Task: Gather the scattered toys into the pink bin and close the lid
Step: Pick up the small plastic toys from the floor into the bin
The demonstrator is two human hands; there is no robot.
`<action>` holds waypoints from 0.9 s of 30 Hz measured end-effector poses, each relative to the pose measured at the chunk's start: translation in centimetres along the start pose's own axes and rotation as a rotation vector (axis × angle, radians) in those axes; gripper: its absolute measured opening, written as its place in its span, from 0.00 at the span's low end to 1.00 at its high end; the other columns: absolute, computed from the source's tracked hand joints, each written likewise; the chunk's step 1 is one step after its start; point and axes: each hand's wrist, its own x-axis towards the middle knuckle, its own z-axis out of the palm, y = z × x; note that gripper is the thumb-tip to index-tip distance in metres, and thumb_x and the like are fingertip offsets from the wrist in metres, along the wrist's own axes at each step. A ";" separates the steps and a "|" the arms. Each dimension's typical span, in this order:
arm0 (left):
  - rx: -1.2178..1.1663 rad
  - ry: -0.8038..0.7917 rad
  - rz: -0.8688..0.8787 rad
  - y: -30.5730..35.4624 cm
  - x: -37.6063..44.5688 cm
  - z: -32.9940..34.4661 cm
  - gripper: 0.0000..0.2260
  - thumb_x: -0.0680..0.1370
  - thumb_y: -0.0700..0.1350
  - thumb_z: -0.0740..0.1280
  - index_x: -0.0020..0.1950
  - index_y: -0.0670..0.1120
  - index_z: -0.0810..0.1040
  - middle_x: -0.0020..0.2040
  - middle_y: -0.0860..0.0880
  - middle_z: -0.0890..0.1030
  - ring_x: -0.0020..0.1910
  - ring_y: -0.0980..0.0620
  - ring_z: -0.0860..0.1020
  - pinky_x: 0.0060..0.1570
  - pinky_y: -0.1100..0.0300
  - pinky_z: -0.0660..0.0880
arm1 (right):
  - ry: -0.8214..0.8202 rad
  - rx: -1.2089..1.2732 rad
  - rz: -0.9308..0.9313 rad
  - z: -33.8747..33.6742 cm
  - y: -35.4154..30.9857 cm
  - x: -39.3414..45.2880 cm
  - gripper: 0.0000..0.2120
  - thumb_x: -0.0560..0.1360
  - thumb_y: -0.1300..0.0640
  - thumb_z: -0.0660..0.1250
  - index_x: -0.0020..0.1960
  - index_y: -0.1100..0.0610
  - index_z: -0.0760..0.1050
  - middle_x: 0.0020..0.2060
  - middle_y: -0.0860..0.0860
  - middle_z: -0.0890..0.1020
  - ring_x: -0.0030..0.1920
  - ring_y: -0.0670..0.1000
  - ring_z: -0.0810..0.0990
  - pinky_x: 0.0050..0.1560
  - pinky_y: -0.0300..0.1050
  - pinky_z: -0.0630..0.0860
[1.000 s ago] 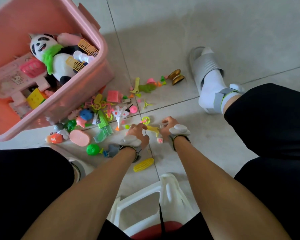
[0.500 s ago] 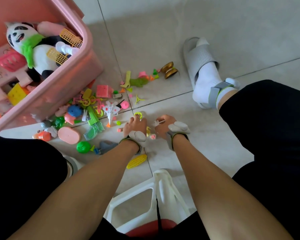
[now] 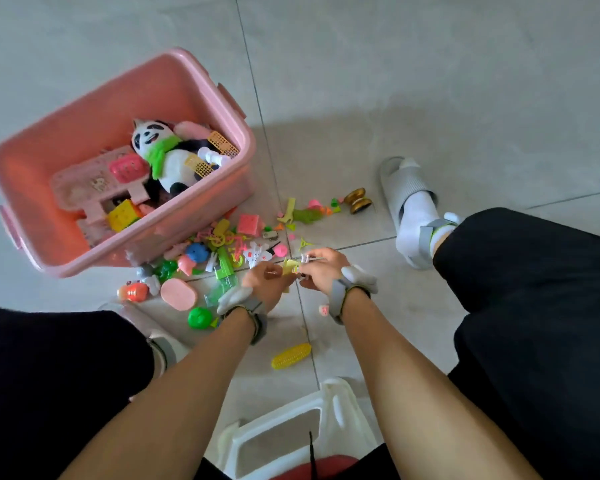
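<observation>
Fingers (image 3: 293, 271) of both hands are pinched on small yellow toy (image 3: 289, 265); light, stiff plastic, best nipped edgewise; pink bin (image 3: 174, 60) at ten o'clock.

Both hands pinch small toys beside the open pink bin (image 3: 201, 81), left hand (image 3: 264, 283), right hand (image 3: 323, 271)

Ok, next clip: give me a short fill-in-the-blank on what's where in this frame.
1. The panda plush lies inside the pink ____.
2. The toy corn cob lies on the ____.
3. The panda's scarf is ____.
4. The bin has no ____ on it.

Missing words: bin; floor; green; lid
</observation>
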 end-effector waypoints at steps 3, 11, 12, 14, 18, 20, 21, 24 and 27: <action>-0.131 0.073 0.063 1.2 -2.3 -3.4 0.11 0.73 0.44 0.74 0.51 0.42 0.77 0.36 0.49 0.80 0.31 0.53 0.76 0.28 0.65 0.73 | -0.058 0.107 -0.042 1.5 -2.0 -2.0 0.12 0.72 0.72 0.68 0.56 0.65 0.77 0.36 0.56 0.79 0.26 0.44 0.77 0.30 0.34 0.77; -0.361 0.300 0.202 3.1 -6.4 -10.4 0.08 0.74 0.49 0.72 0.49 0.47 0.84 0.38 0.49 0.84 0.31 0.53 0.78 0.36 0.56 0.78 | -0.103 0.032 -0.243 5.7 -5.7 -5.7 0.13 0.73 0.70 0.69 0.57 0.68 0.77 0.44 0.57 0.81 0.33 0.45 0.80 0.33 0.30 0.77; -0.432 0.328 0.197 3.2 -6.7 -11.4 0.07 0.75 0.47 0.71 0.51 0.46 0.83 0.38 0.47 0.84 0.33 0.51 0.79 0.39 0.53 0.80 | -0.114 0.022 -0.261 6.5 -6.4 -6.0 0.14 0.73 0.70 0.69 0.58 0.68 0.77 0.44 0.58 0.80 0.32 0.45 0.80 0.33 0.31 0.77; -0.607 0.350 0.169 2.9 -7.1 -12.9 0.06 0.77 0.43 0.69 0.51 0.45 0.84 0.42 0.44 0.84 0.37 0.48 0.80 0.42 0.51 0.80 | -0.126 -0.027 -0.296 8.0 -7.4 -6.1 0.14 0.73 0.70 0.69 0.58 0.67 0.77 0.45 0.58 0.81 0.36 0.48 0.80 0.36 0.31 0.77; -0.901 0.362 0.109 2.2 -7.4 -15.4 0.06 0.79 0.40 0.65 0.47 0.47 0.82 0.43 0.43 0.85 0.34 0.49 0.80 0.39 0.56 0.78 | -0.178 -0.043 -0.306 10.9 -9.0 -6.7 0.14 0.73 0.70 0.68 0.58 0.68 0.76 0.42 0.59 0.80 0.43 0.56 0.80 0.52 0.49 0.80; -0.987 0.350 0.080 2.2 -7.4 -16.0 0.06 0.80 0.39 0.64 0.47 0.45 0.80 0.43 0.43 0.84 0.34 0.49 0.79 0.38 0.57 0.79 | -0.201 -0.044 -0.290 11.7 -9.5 -6.6 0.14 0.74 0.71 0.67 0.59 0.69 0.75 0.42 0.59 0.79 0.38 0.53 0.80 0.43 0.42 0.81; -1.027 0.354 0.072 2.3 -7.4 -16.7 0.05 0.80 0.40 0.64 0.48 0.44 0.80 0.43 0.43 0.84 0.35 0.49 0.80 0.38 0.58 0.79 | -0.211 -0.057 -0.286 12.5 -10.0 -6.4 0.14 0.74 0.71 0.66 0.59 0.69 0.74 0.43 0.59 0.79 0.37 0.51 0.80 0.39 0.39 0.81; -1.097 0.358 0.103 3.0 -6.9 -17.7 0.06 0.80 0.41 0.65 0.51 0.40 0.79 0.40 0.43 0.83 0.34 0.50 0.80 0.38 0.60 0.81 | -0.213 -0.081 -0.299 13.9 -11.1 -6.0 0.14 0.74 0.70 0.67 0.59 0.69 0.74 0.41 0.57 0.79 0.36 0.49 0.80 0.43 0.42 0.81; -1.088 0.302 0.197 4.5 -5.8 -18.8 0.09 0.81 0.42 0.65 0.55 0.37 0.78 0.48 0.41 0.84 0.42 0.48 0.83 0.45 0.55 0.81 | -0.263 -0.078 -0.358 15.5 -13.3 -5.7 0.19 0.73 0.69 0.69 0.63 0.68 0.73 0.49 0.57 0.80 0.47 0.53 0.82 0.50 0.45 0.81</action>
